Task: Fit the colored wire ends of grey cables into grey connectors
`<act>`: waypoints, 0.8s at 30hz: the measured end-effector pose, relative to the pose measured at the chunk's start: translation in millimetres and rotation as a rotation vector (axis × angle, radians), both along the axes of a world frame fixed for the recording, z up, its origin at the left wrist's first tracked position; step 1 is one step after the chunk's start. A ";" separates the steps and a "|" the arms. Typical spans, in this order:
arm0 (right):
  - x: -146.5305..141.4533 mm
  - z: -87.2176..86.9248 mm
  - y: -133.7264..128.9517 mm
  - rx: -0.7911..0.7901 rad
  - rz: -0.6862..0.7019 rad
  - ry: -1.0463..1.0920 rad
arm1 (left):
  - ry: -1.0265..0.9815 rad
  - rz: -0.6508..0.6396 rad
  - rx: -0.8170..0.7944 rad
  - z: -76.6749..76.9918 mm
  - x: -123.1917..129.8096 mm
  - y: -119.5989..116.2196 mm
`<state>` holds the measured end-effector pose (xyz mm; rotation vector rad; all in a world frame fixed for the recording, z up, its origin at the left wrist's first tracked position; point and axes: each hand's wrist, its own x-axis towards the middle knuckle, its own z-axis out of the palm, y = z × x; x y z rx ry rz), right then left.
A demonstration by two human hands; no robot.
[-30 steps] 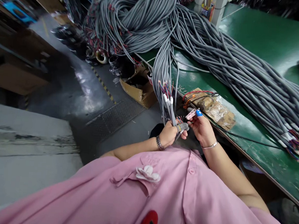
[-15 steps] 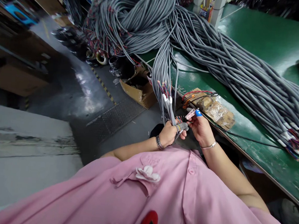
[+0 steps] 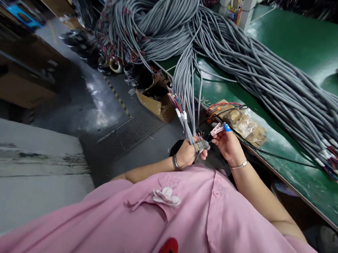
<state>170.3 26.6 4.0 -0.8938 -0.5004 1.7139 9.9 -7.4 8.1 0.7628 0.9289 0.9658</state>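
Note:
My left hand (image 3: 186,154) is wrapped round a few grey cables (image 3: 188,132), with a grey cover on its thumb. White bands and fanned-out coloured wires (image 3: 176,102) form the cables' upper ends. More thin coloured wires (image 3: 199,136) stick up beside the left thumb. To the right, my right hand (image 3: 228,146) has a blue cover on one digit, and its fingertips pinch what looks like a thin wire from that cluster. A pale pink clip (image 3: 216,129) is right by the blue cover; whether the hand grips it cannot be made out.
A big heap of grey cables (image 3: 165,25) spreads across the green table (image 3: 304,39). At the table edge is a taped wooden block (image 3: 243,126) with red and black leads. A cardboard box (image 3: 155,106) stands below on the floor, and a pale surface (image 3: 29,193) is at left.
My left hand and its cables have shifted left, the cable ends tilting further left. My right hand has moved slightly right, widening the gap between the hands.

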 end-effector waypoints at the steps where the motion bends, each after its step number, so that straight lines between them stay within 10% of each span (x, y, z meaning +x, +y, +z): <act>1: -0.2 0.5 0.0 0.014 -0.008 -0.015 | -0.007 -0.004 0.002 0.4 0.0 0.6; 24: -10.9 -12.7 7.1 0.021 -0.090 -0.009 | 0.030 -0.039 -0.038 -5.9 6.1 16.3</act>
